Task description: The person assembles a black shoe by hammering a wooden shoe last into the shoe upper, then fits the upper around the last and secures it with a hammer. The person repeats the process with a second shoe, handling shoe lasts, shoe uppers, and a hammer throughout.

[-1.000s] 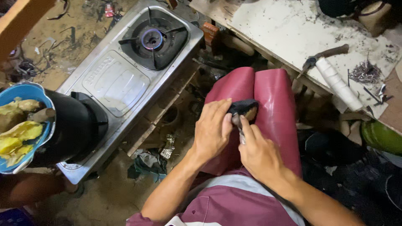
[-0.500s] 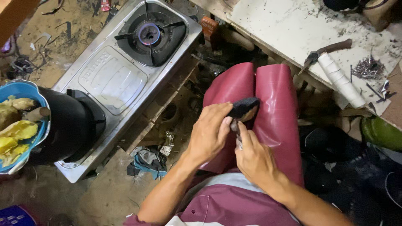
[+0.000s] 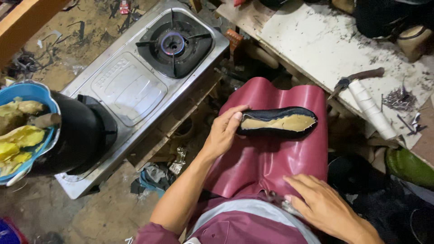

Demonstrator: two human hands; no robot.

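Note:
A black shoe [image 3: 280, 122] with a tan insole facing up lies across the maroon apron [image 3: 266, 162] on my lap. My left hand [image 3: 224, 133] grips its near end, thumb on top. My right hand [image 3: 325, 208] rests low on the apron near my waist, away from the shoe. Its fingers are spread, and the fingertips touch a small metal tool [image 3: 274, 197] that is mostly hidden.
A steel gas stove [image 3: 131, 86] sits on the floor to my left, its burner [image 3: 173, 43] lit blue. A black pot [image 3: 77, 135] and a blue bowl [image 3: 27, 90] of yellow lumps stand on it. The white workboard [image 3: 325, 45] holds a knife [image 3: 357, 77], white roll [image 3: 370, 108] and nails [image 3: 400, 97].
Both hands were working together at the shoe's end. Now the shoe lies sideways with the insole up. My right hand has left it and dropped toward my waist.

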